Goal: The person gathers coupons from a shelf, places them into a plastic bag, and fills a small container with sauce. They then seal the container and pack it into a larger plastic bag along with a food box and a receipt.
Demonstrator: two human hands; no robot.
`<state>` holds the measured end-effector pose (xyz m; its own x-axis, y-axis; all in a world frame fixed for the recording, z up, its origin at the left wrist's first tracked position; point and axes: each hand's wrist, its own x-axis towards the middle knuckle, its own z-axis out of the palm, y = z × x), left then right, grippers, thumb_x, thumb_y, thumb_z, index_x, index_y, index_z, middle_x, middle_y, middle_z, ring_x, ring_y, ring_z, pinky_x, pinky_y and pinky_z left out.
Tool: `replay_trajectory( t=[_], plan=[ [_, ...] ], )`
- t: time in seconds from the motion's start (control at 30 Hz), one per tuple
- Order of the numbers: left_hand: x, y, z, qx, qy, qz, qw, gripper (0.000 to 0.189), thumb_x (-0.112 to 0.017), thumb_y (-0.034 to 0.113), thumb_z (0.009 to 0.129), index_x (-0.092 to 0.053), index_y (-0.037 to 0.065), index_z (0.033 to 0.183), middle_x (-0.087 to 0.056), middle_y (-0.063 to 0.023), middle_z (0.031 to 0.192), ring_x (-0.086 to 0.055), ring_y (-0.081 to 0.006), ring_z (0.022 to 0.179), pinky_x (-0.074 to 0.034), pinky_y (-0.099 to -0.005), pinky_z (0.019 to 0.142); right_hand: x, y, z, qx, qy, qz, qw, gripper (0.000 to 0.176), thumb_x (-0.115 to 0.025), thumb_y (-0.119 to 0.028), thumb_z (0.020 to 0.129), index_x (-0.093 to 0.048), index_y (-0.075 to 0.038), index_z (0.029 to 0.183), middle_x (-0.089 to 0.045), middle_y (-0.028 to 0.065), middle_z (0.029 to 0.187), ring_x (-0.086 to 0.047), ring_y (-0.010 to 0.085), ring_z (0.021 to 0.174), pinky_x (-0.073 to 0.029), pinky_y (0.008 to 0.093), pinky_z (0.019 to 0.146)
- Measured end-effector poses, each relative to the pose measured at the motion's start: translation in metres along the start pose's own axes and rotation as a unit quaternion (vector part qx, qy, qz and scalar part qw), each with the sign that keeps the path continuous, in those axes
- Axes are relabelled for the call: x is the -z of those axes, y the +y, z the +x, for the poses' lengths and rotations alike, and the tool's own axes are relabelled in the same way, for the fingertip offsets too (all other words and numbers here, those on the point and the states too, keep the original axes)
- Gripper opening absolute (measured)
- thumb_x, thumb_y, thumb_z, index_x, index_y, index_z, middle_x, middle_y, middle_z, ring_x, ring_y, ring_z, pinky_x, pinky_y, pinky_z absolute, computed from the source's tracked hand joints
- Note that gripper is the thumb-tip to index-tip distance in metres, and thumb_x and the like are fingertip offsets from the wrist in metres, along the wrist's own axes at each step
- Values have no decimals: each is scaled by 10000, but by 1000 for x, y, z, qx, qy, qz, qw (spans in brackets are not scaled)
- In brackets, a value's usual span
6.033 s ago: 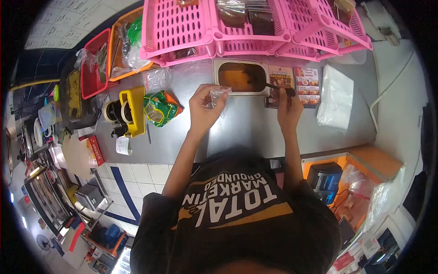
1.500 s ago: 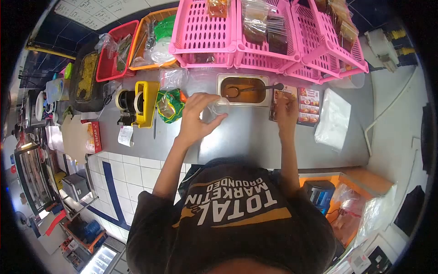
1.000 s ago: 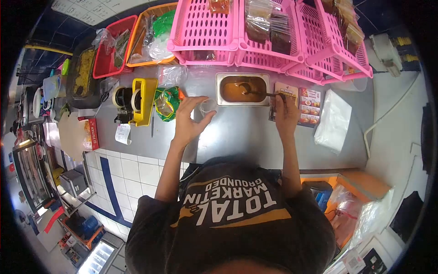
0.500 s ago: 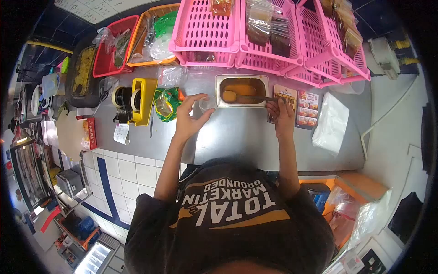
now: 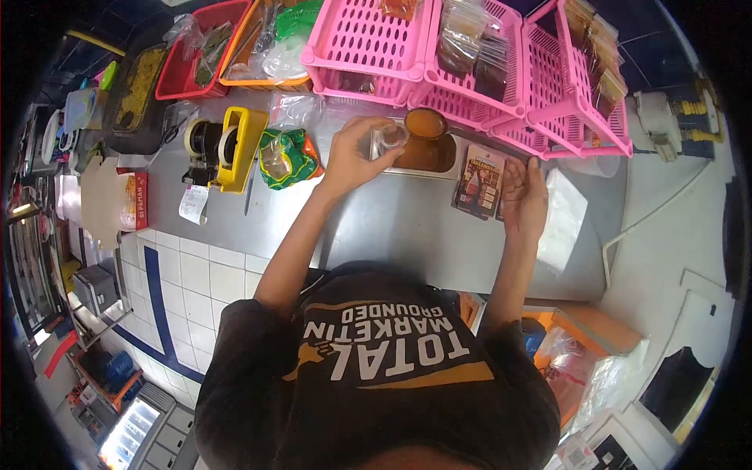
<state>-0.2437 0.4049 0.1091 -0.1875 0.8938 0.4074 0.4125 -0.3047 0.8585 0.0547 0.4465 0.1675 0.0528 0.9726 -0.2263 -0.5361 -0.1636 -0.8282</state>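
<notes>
My left hand (image 5: 354,155) pinches a small clear plastic cup (image 5: 391,139) by its sides, over the left end of a steel container (image 5: 445,174). Orange-brown liquid (image 5: 439,153) lies in this container. A ladle (image 5: 425,124) full of the same liquid is raised above the container's far rim, just right of the cup. My right hand (image 5: 523,196) is closed at the ladle's handle end, above the right edge of some menu cards (image 5: 479,184); the handle itself is hard to make out.
Pink baskets (image 5: 368,47) with packed sachets line the back. Left of my hands are a green packet (image 5: 286,160), a yellow tape dispenser (image 5: 243,149) and a red basket (image 5: 200,55). White plastic bags (image 5: 564,219) lie on the right of the steel counter (image 5: 392,227).
The ladle has come up out of the container, filled with liquid. My right hand has moved right and nearer me. My left hand has brought the cup right, over the container.
</notes>
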Motion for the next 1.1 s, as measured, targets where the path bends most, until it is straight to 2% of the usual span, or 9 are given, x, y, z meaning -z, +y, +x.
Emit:
replay_trajectory(
  t=[0.33,0.5,0.6,0.8,0.93,1.03,1.1],
  plan=[
    [-1,16,7,21,-3,-21,1000,436,-856,220,710,-705,51,1083,-712,-127,1012,-685,-287,942,-530,-380,848,-35,-28,-14,106,-55,-110,987,225,-572,-218,1023,-612,3,1026,-714,172,927,-694,176,767,-579,274,739],
    [-3,13,9,-10,7,-11,1000,459,-866,229,704,-704,36,1088,-712,-140,1008,-685,-299,923,-534,-379,836,-44,-35,-23,159,-79,-176,968,238,-563,-223,1028,-619,8,1036,-722,168,918,-703,180,778,-569,270,732],
    [-5,10,7,-14,8,-15,1000,458,-868,226,705,-708,25,1084,-711,-152,1005,-686,-304,921,-535,-377,831,-48,-39,-30,203,-118,-209,949,252,-555,-220,1033,-622,10,1110,-714,159,976,-703,191,837,-572,312,793],
    [-10,9,4,-3,22,-23,1000,440,-868,219,709,-715,3,1060,-711,-173,975,-692,-303,900,-535,-370,818,-60,-46,-50,281,-137,-344,885,274,-536,-185,1037,-617,58,1135,-710,179,952,-711,226,828,-574,344,799],
    [-10,7,5,-19,25,-16,999,427,-867,217,713,-715,-7,1044,-712,-168,951,-692,-302,869,-537,-370,791,-57,-48,-56,351,-170,-442,808,265,-517,-166,1040,-619,69,1111,-712,198,977,-717,233,829,-576,350,799],
    [-8,7,6,-30,17,-6,999,404,-862,214,720,-717,-10,1022,-712,-166,941,-692,-301,856,-538,-366,775,-55,-44,-59,370,-185,-449,792,258,-510,-158,1041,-617,72,1091,-714,202,989,-719,232,836,-579,347,793],
    [-9,7,4,-18,27,-14,999,388,-859,215,724,-719,-7,1010,-715,-164,940,-691,-301,846,-537,-364,770,-57,-40,-60,353,-176,-424,815,264,-517,-171,1041,-615,70,1088,-714,198,985,-720,231,837,-580,348,789]
  ],
)
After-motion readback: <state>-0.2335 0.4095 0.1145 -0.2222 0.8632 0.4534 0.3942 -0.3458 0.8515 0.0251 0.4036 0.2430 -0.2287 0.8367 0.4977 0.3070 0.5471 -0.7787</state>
